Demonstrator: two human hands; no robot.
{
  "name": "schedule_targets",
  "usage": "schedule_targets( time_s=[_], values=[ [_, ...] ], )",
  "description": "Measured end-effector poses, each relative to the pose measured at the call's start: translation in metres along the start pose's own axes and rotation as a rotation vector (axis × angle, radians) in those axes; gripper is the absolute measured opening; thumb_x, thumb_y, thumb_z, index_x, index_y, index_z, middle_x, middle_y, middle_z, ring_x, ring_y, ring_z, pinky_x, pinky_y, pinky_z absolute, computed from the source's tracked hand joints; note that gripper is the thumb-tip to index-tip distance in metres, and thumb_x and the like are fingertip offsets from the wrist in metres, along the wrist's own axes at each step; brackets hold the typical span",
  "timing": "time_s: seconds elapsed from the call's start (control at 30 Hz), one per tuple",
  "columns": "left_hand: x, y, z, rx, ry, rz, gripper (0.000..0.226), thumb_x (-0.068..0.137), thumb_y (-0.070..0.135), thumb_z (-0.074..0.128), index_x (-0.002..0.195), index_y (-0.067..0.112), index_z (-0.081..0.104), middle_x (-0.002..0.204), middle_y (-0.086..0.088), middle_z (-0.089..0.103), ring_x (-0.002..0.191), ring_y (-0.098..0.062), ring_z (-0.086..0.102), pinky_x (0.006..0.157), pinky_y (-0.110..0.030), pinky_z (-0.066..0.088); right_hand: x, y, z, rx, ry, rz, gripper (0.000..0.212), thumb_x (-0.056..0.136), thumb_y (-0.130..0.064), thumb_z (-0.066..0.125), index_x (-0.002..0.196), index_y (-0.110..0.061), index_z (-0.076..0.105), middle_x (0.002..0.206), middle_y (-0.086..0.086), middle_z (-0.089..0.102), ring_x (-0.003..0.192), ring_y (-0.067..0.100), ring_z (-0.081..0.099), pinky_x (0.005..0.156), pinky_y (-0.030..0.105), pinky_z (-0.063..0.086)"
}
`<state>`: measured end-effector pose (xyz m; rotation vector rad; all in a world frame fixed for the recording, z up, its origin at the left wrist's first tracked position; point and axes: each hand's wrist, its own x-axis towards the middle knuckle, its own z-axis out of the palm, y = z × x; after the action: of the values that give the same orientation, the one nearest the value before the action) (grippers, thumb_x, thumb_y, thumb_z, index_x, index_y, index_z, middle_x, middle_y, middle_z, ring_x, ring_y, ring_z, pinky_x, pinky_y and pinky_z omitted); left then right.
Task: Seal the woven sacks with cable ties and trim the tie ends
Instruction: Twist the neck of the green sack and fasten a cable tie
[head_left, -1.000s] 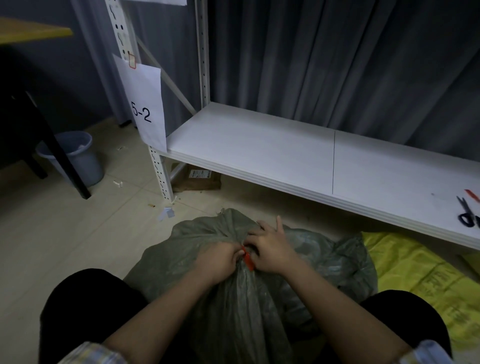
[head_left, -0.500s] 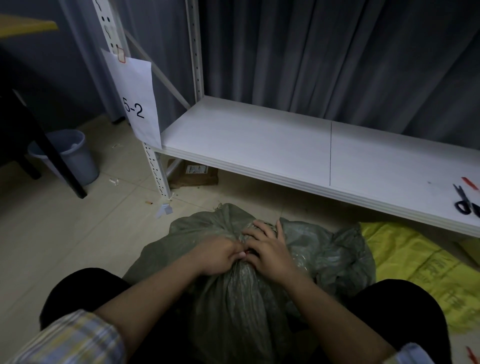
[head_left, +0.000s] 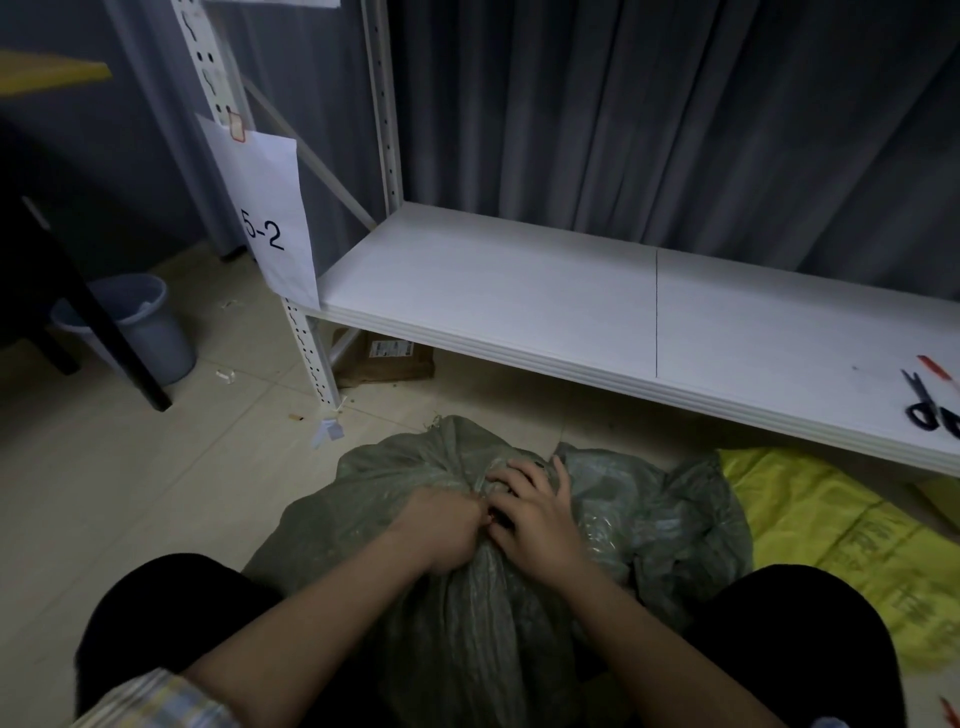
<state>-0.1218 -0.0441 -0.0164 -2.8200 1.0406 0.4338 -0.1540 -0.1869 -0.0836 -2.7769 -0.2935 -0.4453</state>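
A grey-green woven sack (head_left: 415, 483) stands on the floor between my knees, its mouth bunched into a neck. My left hand (head_left: 441, 530) is curled around the neck from the left. My right hand (head_left: 535, 519) grips the neck from the right, fingers bent over the gathered fabric. Only a sliver of a red cable tie (head_left: 490, 516) shows between the two hands; the rest is hidden. Black scissors (head_left: 930, 405) lie on the white shelf at the far right, beside a loose red cable tie (head_left: 935, 366).
A low white shelf (head_left: 519, 296) runs across in front of me, with a paper sign "5-2" (head_left: 265, 208) on its upright. A yellow sack (head_left: 841, 540) lies flat at the right. A grey bin (head_left: 140, 327) and a black table leg (head_left: 104, 332) stand at left.
The red tie, plainly visible between my hands a second ago, is now almost hidden. My hands have closed in tighter on the sack's neck.
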Motion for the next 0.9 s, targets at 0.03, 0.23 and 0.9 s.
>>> schedule_targets(
  time_s=[0.03,0.23,0.9],
  values=[
    [-0.002,0.0,0.001,-0.024,-0.011,0.008,0.034,0.101,0.031,0.03,0.118,0.012,0.053,0.123,-0.015,0.06,0.114,-0.031,0.055,0.09,-0.037,0.041,0.0,0.0,0.001,-0.002,0.004,0.007,0.021,0.073,-0.041,0.049,0.085,-0.033,0.065,0.111,-0.01,0.063,0.116,0.016,0.044,0.105,0.062,0.019],
    [-0.006,-0.002,0.007,-0.178,-0.056,0.033,0.035,0.101,0.035,0.031,0.116,0.013,0.054,0.121,-0.014,0.06,0.11,-0.03,0.055,0.087,-0.035,0.041,-0.005,-0.001,0.01,-0.126,0.007,-0.045,0.028,0.077,-0.038,0.044,0.092,-0.028,0.065,0.118,-0.005,0.062,0.123,0.019,0.039,0.107,0.054,0.013],
    [0.038,0.05,-0.065,-0.053,0.411,-0.034,0.034,0.091,0.022,0.042,0.124,0.018,0.047,0.126,-0.006,0.051,0.118,-0.028,0.047,0.096,-0.037,0.036,-0.019,0.059,-0.102,0.116,0.124,0.415,0.033,0.086,-0.038,0.064,0.116,-0.023,0.065,0.146,0.004,0.041,0.138,0.025,0.03,0.114,0.043,0.021]
  ],
)
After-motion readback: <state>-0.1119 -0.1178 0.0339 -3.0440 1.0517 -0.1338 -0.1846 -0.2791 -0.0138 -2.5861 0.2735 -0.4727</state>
